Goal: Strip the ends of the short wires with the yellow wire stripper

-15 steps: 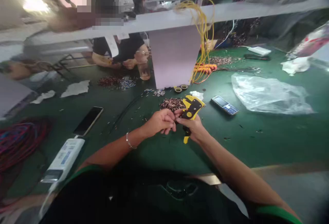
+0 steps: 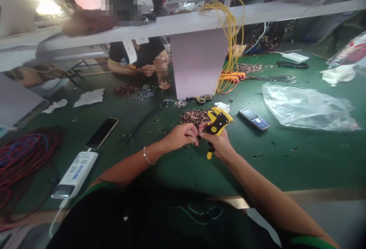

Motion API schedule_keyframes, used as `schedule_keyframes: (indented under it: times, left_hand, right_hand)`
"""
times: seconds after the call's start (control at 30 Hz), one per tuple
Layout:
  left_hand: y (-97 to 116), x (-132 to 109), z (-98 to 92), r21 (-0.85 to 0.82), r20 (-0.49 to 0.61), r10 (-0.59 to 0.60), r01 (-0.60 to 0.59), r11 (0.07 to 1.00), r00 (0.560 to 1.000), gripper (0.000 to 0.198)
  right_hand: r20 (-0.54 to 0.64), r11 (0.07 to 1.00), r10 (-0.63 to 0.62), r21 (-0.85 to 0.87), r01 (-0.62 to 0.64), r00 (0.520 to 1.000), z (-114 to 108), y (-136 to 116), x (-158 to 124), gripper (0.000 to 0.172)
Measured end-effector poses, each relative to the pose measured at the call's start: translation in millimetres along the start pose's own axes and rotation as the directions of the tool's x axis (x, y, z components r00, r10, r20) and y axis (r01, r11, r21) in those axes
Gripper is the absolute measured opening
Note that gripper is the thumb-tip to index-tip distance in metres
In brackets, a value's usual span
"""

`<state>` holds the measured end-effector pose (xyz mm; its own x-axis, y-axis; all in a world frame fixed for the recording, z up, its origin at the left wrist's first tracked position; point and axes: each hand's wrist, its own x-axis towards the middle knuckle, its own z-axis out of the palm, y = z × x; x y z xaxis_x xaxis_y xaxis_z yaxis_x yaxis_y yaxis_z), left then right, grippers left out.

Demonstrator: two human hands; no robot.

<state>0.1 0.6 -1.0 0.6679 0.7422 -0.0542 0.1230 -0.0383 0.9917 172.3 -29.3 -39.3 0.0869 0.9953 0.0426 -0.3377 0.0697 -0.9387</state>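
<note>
My right hand (image 2: 221,142) is wrapped round a yellow and black wire stripper (image 2: 217,122), its jaw end tilted up and its handle ends below the palm. Close against it on the left, my left hand (image 2: 183,135) has thumb and fingers pinched together; whatever is between them is too small to make out. Just beyond both hands lies a heap of short copper-coloured and dark wire pieces (image 2: 194,117). Loose pieces are scattered around it on the green table (image 2: 171,173).
A keypad phone (image 2: 254,119) and a clear plastic bag (image 2: 305,106) lie right. To the left are a smartphone (image 2: 102,133), a white power strip (image 2: 76,174) and coiled red cable (image 2: 25,165). Yellow wires (image 2: 228,51) hang from the shelf (image 2: 177,22). A co-worker (image 2: 134,56) sits opposite.
The whole view has shifted slightly, so things appear a little further right. My hands stay close together, the right still gripping the wire stripper and the left still pinched.
</note>
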Motion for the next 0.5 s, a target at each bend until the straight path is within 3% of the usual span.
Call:
schedule_keyframes:
  times: [0.33,0.5]
  left_hand:
    - [-1.7,1.6,-1.1,0.095,-0.062,-0.148,0.154,0.983,0.987,0.012]
    - [3.8,1.0,-8.4,0.162,-0.118,-0.111,0.129,0.978,0.987,0.012]
  right_hand:
    - [-0.011,0.998,-0.033,-0.057,0.032,0.999,-1.5,-2.8,0.3,0.024]
    - [-0.013,0.999,-0.017,-0.036,0.017,1.000,-2.3,-3.1,2.6,0.024]
